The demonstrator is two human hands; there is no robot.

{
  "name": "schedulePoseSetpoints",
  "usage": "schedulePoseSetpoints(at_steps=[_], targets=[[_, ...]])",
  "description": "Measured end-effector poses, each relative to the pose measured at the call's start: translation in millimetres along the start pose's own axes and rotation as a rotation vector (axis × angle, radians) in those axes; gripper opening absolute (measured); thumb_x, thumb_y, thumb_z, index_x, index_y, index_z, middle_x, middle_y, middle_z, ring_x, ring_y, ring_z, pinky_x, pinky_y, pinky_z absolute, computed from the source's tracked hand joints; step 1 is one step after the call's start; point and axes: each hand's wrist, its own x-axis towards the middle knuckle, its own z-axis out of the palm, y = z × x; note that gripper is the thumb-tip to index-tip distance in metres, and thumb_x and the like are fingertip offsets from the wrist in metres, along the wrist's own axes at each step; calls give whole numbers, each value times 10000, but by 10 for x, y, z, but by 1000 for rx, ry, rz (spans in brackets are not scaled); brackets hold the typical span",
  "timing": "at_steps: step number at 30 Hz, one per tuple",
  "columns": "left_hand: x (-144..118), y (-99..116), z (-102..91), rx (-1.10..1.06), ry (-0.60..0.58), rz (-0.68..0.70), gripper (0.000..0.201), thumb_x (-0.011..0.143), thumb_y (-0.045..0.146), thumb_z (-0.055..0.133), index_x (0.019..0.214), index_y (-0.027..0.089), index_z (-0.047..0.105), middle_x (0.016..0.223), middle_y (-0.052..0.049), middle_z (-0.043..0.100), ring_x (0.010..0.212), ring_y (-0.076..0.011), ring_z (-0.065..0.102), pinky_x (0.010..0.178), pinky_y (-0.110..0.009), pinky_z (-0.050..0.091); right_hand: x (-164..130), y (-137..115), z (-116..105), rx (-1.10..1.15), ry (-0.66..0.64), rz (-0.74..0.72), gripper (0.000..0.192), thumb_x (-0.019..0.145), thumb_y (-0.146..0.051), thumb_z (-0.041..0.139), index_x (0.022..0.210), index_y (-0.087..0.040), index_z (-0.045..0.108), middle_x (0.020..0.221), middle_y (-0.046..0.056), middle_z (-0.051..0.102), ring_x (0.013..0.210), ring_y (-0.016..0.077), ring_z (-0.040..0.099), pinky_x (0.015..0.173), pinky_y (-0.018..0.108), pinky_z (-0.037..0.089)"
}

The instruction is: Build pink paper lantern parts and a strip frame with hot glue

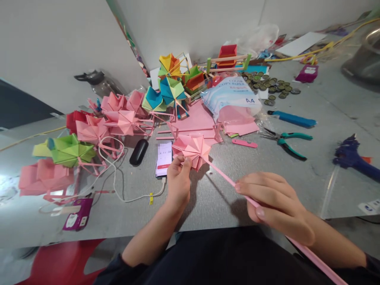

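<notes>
Pink paper pinwheel [191, 149] is the thing in hand here, held just above the grey desk [297, 178], right in front of the phone [164, 159]. Starting at the far left, there's a heap of finished ones, pink and green [69, 150], with a white cable [118, 190] snaking through them and a small purple box [77, 214] near the desk edge. Then the black oval case [138, 152] beside the phone. The left hand [178, 182] has its fingers pinched together on the lower edge of the folded pink head. Its long pink stick [225, 180] runs down to the right, through the right hand [274, 206], whose fingers are curled closed around it. Further right sit the pack of coloured paper [231, 97], the green-handled pliers [286, 140], and a blue glue gun [354, 158] at the edge.

What could go wrong, I reckon: the stick looks thin, so a tight squeeze or a twist between the two hands could kink it, and a hard pinch could crush the folds or pull the head off.
</notes>
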Motion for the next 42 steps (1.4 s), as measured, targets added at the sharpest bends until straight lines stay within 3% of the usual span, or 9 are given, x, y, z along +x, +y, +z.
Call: schedulePoseSetpoints(at_steps=[3,7,14,22,29,32,34,37,42], targets=[[-17,17,6,24,-10,25,353,922,501,788,849,219,588,798,24,595,732,-126,553,747,-267,478,129,113,-57,33,-105,-209,254,1012,-130,613,806,-266,552,982,14,836,840,173,808,625,299,664],[-61,58,23,14,-55,72,385,917,526,808,838,221,588,792,24,595,741,-129,562,744,-266,488,201,195,-86,-6,-184,-209,194,1016,-126,608,877,-260,613,1046,46,846,883,190,818,630,303,675],[-99,96,30,-18,-35,124,388,902,545,843,862,216,641,867,-3,669,804,-143,621,777,-272,527,107,187,149,-61,51,-109,182,917,-50,686,943,-222,739,817,1,724,670,154,722,557,278,637],[-97,80,49,-48,-15,184,324,923,545,826,992,236,757,1042,-55,778,1000,-194,717,960,-343,576,79,183,154,-77,49,-226,171,928,-80,730,979,-242,747,805,-25,795,635,157,755,554,278,659],[-144,21,-49,137,-38,385,292,971,510,786,1054,242,704,1016,-57,741,970,-209,716,914,-359,584,-65,190,378,64,305,215,189,904,-125,796,1039,-257,781,797,2,808,642,216,798,513,306,646],[-174,32,-83,191,-64,594,314,1003,409,735,1261,250,649,948,-35,723,820,-185,695,774,-324,571,-16,322,353,243,558,407,72,935,-245,822,971,-244,760,775,-19,771,600,177,758,527,300,631],[-144,62,-101,116,23,771,329,1009,364,702,1311,251,638,917,-19,704,763,-173,664,726,-308,551,42,455,279,347,684,538,184,918,-362,865,897,-237,732,742,-33,739,556,137,702,513,263,595],[-42,116,-138,62,163,839,254,993,382,718,1201,236,732,1054,-54,700,905,-188,662,813,-316,550,90,650,168,520,696,761,353,821,-474,945,818,-225,694,691,-40,688,540,105,630,488,216,534],[22,170,-180,25,2,741,222,1063,415,679,1151,255,805,1094,-70,733,1017,-197,685,915,-326,550,44,803,155,739,610,1111,417,762,-435,987,774,-208,638,650,-56,612,541,78,555,517,188,499]])
